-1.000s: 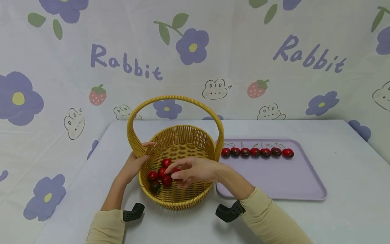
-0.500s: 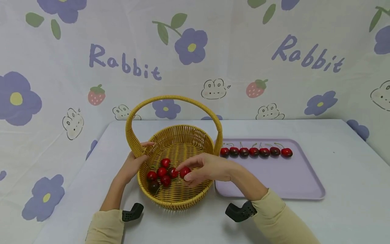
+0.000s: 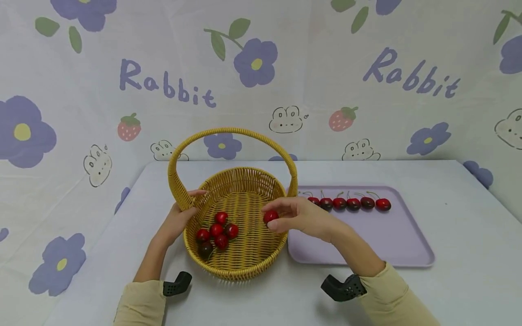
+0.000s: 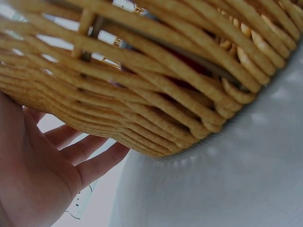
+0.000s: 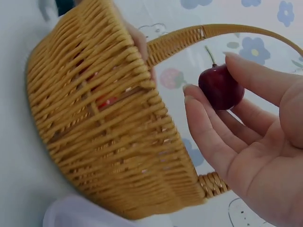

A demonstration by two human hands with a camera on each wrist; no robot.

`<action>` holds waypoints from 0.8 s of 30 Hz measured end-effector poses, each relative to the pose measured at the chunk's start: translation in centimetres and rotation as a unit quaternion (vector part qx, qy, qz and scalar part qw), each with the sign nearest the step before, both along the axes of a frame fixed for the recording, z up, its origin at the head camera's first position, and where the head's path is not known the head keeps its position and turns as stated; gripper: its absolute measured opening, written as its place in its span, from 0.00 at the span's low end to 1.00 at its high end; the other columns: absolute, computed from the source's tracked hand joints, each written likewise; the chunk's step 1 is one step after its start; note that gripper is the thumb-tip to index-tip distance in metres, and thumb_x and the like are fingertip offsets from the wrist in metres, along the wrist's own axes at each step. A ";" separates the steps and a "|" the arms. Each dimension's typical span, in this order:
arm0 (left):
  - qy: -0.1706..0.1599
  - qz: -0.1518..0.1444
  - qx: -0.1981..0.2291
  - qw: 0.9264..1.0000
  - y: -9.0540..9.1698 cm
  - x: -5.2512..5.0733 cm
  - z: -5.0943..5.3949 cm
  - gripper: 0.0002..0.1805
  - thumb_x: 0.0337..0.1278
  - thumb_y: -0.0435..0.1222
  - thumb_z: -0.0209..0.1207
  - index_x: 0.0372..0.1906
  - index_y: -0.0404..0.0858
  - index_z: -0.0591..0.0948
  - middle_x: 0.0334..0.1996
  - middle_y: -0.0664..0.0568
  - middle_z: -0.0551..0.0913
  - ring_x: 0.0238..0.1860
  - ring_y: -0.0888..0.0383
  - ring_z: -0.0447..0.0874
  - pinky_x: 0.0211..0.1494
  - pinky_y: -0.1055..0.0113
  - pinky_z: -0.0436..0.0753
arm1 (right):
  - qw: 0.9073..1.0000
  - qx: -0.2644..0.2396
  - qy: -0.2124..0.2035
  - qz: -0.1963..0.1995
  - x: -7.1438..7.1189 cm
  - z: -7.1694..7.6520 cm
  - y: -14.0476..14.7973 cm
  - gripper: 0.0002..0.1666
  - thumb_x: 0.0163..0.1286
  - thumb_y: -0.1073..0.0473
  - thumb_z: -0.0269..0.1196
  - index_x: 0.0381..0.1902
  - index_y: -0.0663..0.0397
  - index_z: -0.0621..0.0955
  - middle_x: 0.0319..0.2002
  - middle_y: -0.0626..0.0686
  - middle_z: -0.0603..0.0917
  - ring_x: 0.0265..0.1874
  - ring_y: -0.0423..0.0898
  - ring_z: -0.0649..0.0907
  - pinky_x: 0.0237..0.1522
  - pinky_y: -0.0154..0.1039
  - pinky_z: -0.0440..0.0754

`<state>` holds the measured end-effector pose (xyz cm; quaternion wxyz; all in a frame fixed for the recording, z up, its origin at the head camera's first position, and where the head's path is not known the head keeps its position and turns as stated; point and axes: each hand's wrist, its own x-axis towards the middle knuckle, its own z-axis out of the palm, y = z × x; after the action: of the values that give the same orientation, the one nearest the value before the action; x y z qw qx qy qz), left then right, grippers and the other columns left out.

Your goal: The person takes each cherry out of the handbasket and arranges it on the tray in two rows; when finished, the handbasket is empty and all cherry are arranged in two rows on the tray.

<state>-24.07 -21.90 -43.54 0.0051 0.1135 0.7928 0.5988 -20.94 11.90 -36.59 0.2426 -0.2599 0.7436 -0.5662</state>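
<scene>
Between thumb and fingers, the right hand (image 3: 303,219) pinches one dark red cherry (image 3: 271,218), over the right side of the wicker basket (image 3: 240,274), just inside the rim as the head view has it. The right wrist view shows the cherry stem up and apart from the weave. The left hand (image 3: 181,219) grips the basket's left side where the handle (image 3: 233,131) meets the rim; how firmly cannot be told. The two hands are well apart, on opposite sides.

Six loose cherries (image 3: 216,230) lie bunched at the left of the basket floor. Just beside the basket on the right, a lilac tray (image 3: 367,240) carries a neat row of cherries (image 3: 339,203) near its far edge; six show, and a stem to their left suggests one more behind the right hand.

The work looks about halfway: cherries seem to be going singly from basket to row, with that line laid down, one in the fingers and six left to lift out. Basket and tray stand on a white table (image 3: 469,226), with a printed cloth (image 3: 326,54) behind.
</scene>
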 end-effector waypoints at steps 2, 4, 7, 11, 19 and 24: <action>0.000 0.001 0.000 1.000 0.0 0.0 -0.1 0.25 0.59 0.25 0.44 0.63 0.32 0.69 0.65 0.38 0.65 0.65 0.40 0.62 0.61 0.40 0.63 | 1.000 -0.002 0.013 -0.015 0.2 0.0 0.3 0.27 0.63 0.54 0.66 0.59 0.55 0.76 0.49 0.54 0.80 0.46 0.49 0.81 0.49 0.43 0.78; 0.000 0.002 -0.001 1.000 -0.1 0.0 -0.1 0.25 0.59 0.25 0.44 0.63 0.32 0.69 0.65 0.38 0.65 0.65 0.40 0.62 0.61 0.40 0.63 | 1.000 -0.006 0.015 -0.024 0.3 0.1 0.6 0.29 0.63 0.54 0.66 0.61 0.55 0.75 0.50 0.56 0.80 0.47 0.49 0.81 0.49 0.43 0.78; -0.001 0.001 -0.002 1.000 -0.1 0.0 -0.1 0.25 0.59 0.25 0.43 0.63 0.33 0.69 0.65 0.38 0.65 0.64 0.40 0.63 0.61 0.40 0.63 | 0.999 -0.012 0.011 -0.033 0.5 0.1 1.2 0.32 0.64 0.54 0.65 0.65 0.54 0.72 0.56 0.56 0.78 0.49 0.50 0.81 0.50 0.44 0.78; -0.001 -0.003 -0.002 1.000 -0.1 -0.1 -0.1 0.25 0.59 0.25 0.43 0.63 0.33 0.69 0.65 0.38 0.65 0.64 0.40 0.63 0.61 0.40 0.63 | 0.999 -0.007 0.015 -0.049 0.7 0.0 2.3 0.32 0.64 0.54 0.65 0.65 0.54 0.72 0.58 0.56 0.77 0.49 0.50 0.81 0.50 0.44 0.77; 0.000 -0.003 0.009 1.000 0.1 0.0 0.2 0.25 0.59 0.24 0.44 0.63 0.32 0.69 0.65 0.39 0.64 0.65 0.40 0.62 0.62 0.40 0.61 | 0.995 -0.023 0.010 -0.092 0.7 -0.4 4.4 0.26 0.63 0.57 0.66 0.57 0.60 0.75 0.51 0.61 0.80 0.45 0.54 0.83 0.49 0.46 0.78; -0.002 -0.005 0.010 1.000 0.1 0.2 0.2 0.25 0.60 0.24 0.44 0.63 0.32 0.68 0.66 0.38 0.64 0.66 0.39 0.60 0.63 0.39 0.60 | 0.995 -0.031 -0.010 -0.092 0.5 -0.9 5.8 0.24 0.64 0.58 0.65 0.54 0.65 0.73 0.47 0.60 0.82 0.44 0.54 0.83 0.48 0.44 0.79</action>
<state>-23.87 -21.80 -43.37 0.0087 0.1158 0.7860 0.6073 -20.47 17.71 -37.52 0.1883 -0.1921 0.7439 -0.6118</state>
